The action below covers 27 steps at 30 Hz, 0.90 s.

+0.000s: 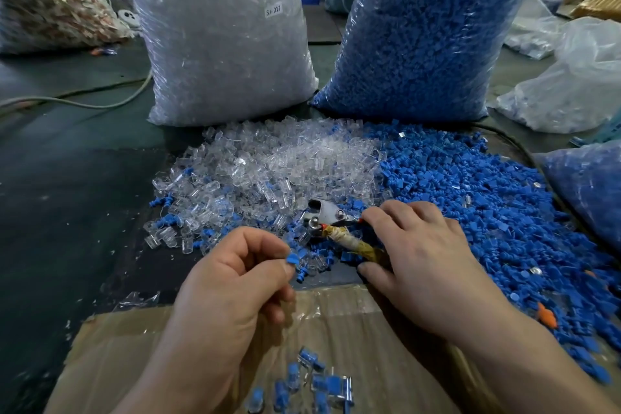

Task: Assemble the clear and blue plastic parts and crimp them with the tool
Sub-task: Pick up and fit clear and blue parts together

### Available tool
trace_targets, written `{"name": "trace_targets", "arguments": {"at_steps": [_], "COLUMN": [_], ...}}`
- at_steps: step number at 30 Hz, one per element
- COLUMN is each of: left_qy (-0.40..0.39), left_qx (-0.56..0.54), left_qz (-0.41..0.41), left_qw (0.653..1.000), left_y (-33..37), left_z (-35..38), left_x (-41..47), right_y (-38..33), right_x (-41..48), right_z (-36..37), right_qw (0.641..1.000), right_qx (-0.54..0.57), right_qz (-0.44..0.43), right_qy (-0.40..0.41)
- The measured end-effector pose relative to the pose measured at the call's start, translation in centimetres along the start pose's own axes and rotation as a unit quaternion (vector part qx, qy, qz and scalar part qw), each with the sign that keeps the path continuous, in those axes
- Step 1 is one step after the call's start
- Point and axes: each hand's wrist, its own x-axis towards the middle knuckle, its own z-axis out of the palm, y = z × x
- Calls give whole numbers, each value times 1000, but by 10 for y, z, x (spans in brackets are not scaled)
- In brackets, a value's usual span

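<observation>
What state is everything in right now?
left hand: pinches a blue part.
right hand: holds the tool by its handles.
tool: lying on the loose parts, one handle taped.
clear bag: upright, full.
blue bag: upright, full.
finished pieces: loose on the cardboard.

A dark green tabletop (67, 178) stretches away to the left of the left hand (232, 282), a grey cable (84, 106) snaking across it farther out, while brown cardboard boxes (598, 0) sit dimly lit far beyond the right hand (423, 259).
</observation>
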Motion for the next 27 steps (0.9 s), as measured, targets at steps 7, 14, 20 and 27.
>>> {"name": "trace_targets", "arguments": {"at_steps": [7,14,20,27], "left_qy": [0,0,33,62], "left_qx": [12,31,6,-10], "left_qz": [5,4,15,66], "left_qw": [1000,1000,999,996], "left_y": [1,-4,-2,3], "left_z": [2,-1,-5,-2], "left_x": [2,4,5,3], "right_y": [0,-2,-9,-19], "right_x": [0,0,-7,-24], "right_z": [-2,-5,-17,-19], "right_qw": [1000,1000,987,982], "right_qx": [-3,2,127,151], "right_qz": [7,14,22,-97], "right_qy": [10,21,100,52]}}
